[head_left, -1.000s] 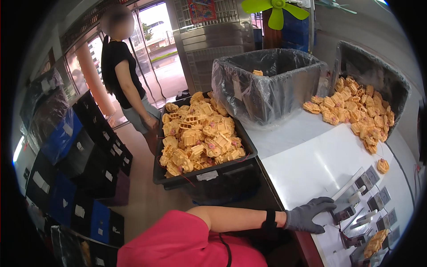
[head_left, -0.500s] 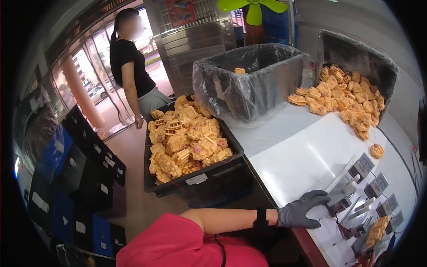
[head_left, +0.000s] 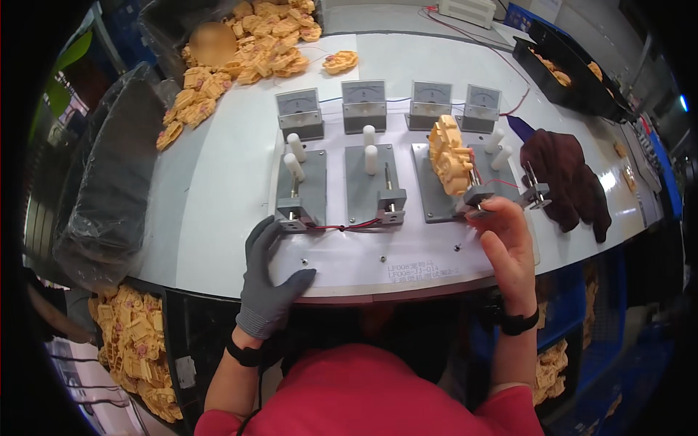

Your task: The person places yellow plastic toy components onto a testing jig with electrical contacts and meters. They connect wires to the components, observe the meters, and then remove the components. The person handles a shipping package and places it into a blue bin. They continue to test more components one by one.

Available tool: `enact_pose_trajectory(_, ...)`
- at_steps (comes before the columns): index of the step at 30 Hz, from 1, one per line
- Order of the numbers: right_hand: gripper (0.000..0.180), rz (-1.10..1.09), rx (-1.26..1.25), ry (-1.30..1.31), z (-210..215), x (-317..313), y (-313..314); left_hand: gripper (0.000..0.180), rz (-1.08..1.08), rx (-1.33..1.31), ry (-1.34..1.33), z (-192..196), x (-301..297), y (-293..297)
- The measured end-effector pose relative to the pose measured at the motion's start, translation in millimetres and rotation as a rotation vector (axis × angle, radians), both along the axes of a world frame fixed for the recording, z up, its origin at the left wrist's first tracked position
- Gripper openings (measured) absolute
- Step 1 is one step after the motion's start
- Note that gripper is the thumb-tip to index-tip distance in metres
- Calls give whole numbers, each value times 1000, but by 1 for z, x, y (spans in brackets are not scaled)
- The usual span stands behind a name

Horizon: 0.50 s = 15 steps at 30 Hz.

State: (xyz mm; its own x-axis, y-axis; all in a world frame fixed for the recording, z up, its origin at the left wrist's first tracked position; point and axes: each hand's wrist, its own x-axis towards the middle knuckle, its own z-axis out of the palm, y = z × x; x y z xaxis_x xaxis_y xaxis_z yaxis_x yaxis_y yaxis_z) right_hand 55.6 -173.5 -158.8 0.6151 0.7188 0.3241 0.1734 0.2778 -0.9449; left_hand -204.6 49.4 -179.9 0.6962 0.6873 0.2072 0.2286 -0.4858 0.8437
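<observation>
A white test board lies on the table in front of me, carrying several grey fixtures with white pegs and a row of analog meters behind them. My left hand, in a grey glove, rests flat on the board's front left edge, just below the left clamp. My right hand, bare with a black wristband, pinches the grey clamp slider of the third fixture. An orange plastic part stands upright in that fixture, just above my fingers.
A pile of orange parts lies at the table's far left, next to a black-lined bin. A dark brown cloth lies right of the board. A black tray with parts sits far right. A crate of orange parts stands below the table, left.
The view has swung from the crates and the standing person on the left to the test board straight ahead. My gloved left hand stays at the board's edge; my right hand now shows.
</observation>
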Motion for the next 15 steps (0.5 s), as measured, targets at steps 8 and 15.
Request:
enact_pose_trajectory(8,21,-33,22,-187,-9,0,0,85,39,276,17,82,-17,24)
enact_pose_trajectory(15,18,-87,-8,-196,-5,-2,3,60,-764,1006,110,170,145,20)
